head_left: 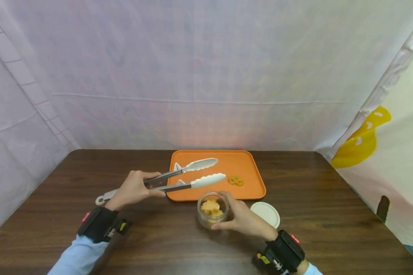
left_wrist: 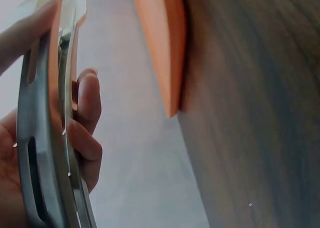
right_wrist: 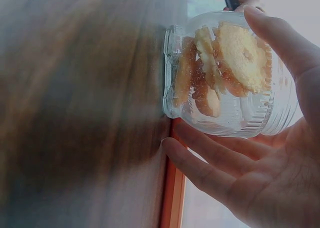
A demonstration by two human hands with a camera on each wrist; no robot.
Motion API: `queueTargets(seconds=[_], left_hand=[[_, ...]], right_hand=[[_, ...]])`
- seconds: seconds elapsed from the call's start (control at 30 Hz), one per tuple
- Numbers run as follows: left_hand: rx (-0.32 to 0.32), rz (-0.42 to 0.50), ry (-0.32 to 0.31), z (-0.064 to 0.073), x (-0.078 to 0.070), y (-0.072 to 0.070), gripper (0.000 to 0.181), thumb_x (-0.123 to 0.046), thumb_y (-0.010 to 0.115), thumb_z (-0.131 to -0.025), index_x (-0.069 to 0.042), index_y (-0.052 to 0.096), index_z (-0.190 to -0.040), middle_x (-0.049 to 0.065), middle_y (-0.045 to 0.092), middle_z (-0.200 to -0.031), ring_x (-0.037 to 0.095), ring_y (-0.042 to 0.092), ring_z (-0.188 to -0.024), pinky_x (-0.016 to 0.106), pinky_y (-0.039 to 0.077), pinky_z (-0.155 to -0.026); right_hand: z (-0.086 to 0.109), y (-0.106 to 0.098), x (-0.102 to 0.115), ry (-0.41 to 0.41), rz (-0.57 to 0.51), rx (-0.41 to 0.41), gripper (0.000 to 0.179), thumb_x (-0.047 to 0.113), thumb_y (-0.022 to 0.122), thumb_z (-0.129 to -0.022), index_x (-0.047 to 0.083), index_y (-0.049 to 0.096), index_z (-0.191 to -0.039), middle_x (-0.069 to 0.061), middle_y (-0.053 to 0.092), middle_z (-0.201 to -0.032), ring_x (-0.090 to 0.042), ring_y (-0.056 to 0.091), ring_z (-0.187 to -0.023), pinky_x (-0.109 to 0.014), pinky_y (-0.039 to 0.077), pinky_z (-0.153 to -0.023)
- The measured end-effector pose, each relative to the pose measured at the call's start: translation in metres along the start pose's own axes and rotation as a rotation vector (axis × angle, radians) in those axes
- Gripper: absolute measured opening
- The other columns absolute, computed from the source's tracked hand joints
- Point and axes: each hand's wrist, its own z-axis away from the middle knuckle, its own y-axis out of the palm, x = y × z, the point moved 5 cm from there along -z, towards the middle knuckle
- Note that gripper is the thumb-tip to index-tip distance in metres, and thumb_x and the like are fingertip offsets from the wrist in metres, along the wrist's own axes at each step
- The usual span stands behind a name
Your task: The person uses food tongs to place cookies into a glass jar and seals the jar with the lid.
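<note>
We find the left hand gripping tongs, the right hand holding the jar, which wants steadying upright.

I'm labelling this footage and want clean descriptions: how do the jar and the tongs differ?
The jar is clear and rounded; the tongs are long and metallic, with white tips. The jar is upright and open at the top, while the tongs are held aslant with their arms apart. The jar contains cookies; the tongs have nothing between their tips. Both are held: the jar by the right hand, the tongs by the left hand.
</note>
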Motion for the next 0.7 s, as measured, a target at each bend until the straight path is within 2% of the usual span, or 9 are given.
queueTargets(seconds=[0.1,0.33,0.47,0.57,0.7], left_hand=[[0.005,-0.024,-0.014,-0.004,0.004,0.007,0.060,-0.029,0.079,-0.063,0.002,0.061,-0.111,-0.002,0.052,-0.058,0.009,0.036,-0.047,0.022,0.028,-0.044],[0.032,-0.034,-0.017,-0.013,0.008,0.022,0.066,-0.031,0.080,-0.062,0.004,0.059,-0.113,0.004,0.062,-0.070,0.009,0.039,-0.048,0.022,0.031,-0.045],[0.047,-0.033,-0.016,-0.017,0.005,0.029,0.069,-0.033,0.080,-0.061,0.005,0.058,-0.114,-0.001,0.055,-0.060,0.008,0.039,-0.047,0.021,0.030,-0.045],[0.055,-0.038,-0.024,-0.020,0.002,0.034,0.072,-0.035,0.080,-0.060,0.005,0.058,-0.114,-0.001,0.052,-0.056,0.009,0.037,-0.047,0.022,0.028,-0.046],[0.056,-0.068,-0.027,-0.025,-0.001,0.039,0.071,-0.038,0.081,-0.057,0.003,0.060,-0.112,0.009,0.065,-0.076,0.012,0.042,-0.056,0.025,0.034,-0.053]], right_hand=[[0.000,0.000,0.000,0.000,-0.004,-0.002,0.076,0.048,0.069,-0.070,0.025,0.030,-0.131,0.005,0.050,-0.122,-0.010,0.050,-0.106,-0.033,0.041,-0.087],[0.001,0.002,-0.001,0.026,-0.002,0.011,0.079,0.051,0.068,-0.069,0.024,0.028,-0.133,0.003,0.050,-0.122,-0.012,0.051,-0.106,-0.033,0.042,-0.086],[0.001,0.002,-0.002,0.033,0.007,0.012,0.082,0.051,0.067,-0.069,0.022,0.027,-0.135,0.001,0.050,-0.124,-0.012,0.050,-0.107,-0.034,0.041,-0.086],[0.001,0.001,-0.001,0.023,0.005,0.009,0.083,0.050,0.068,-0.069,0.022,0.026,-0.135,0.001,0.049,-0.126,-0.012,0.049,-0.109,-0.035,0.041,-0.088],[0.001,0.001,-0.001,0.014,0.003,0.006,0.083,0.049,0.068,-0.069,0.023,0.026,-0.135,0.003,0.049,-0.124,-0.012,0.050,-0.108,-0.035,0.041,-0.087]])
